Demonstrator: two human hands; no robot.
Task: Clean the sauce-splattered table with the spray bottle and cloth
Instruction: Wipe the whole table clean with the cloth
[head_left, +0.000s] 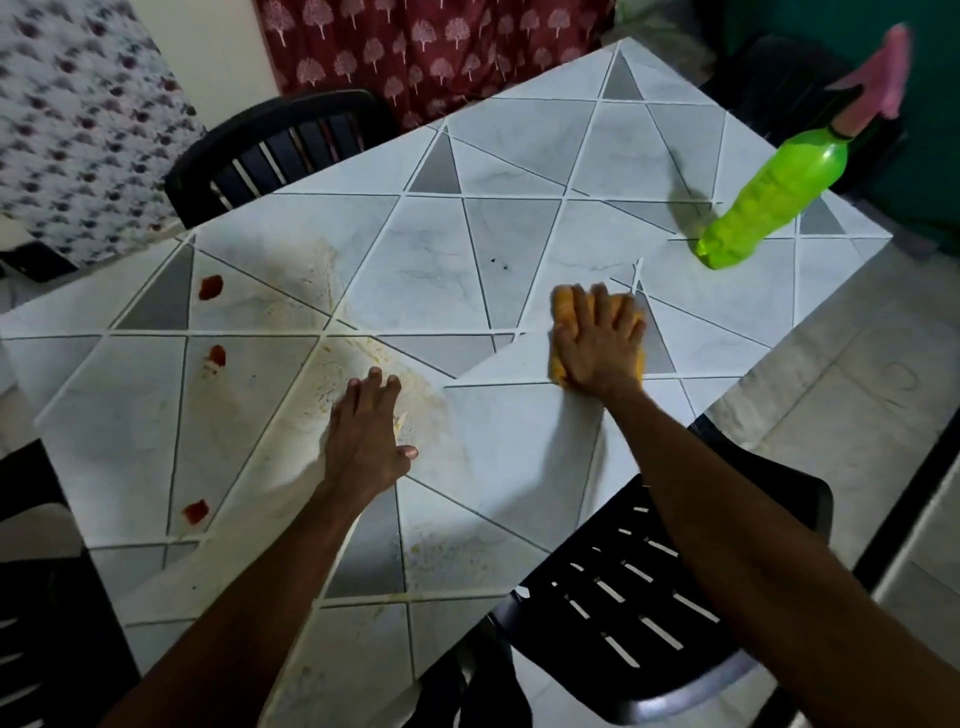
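Note:
The table (519, 457) has a pale top with a grey triangle pattern. Three red sauce blobs lie along its left side, the nearest at the front (196, 511). Yellowish smears (337, 364) spread across the middle. My right hand (602, 340) lies flat with spread fingers on an orange cloth (563, 312), pressing it to the table right of centre. My left hand (366, 436) rests flat on the smeared patch, fingers straight, holding nothing. A green spray bottle (774, 200) with a pink trigger head stands near the table's far right corner.
Black slatted plastic chairs stand around the table: one at the far side (280, 145), one at the near right under my right arm (649, 597), another at the left edge (36, 597). A red patterned curtain (431, 52) hangs behind. Pale floor tiles (857, 395) show at right.

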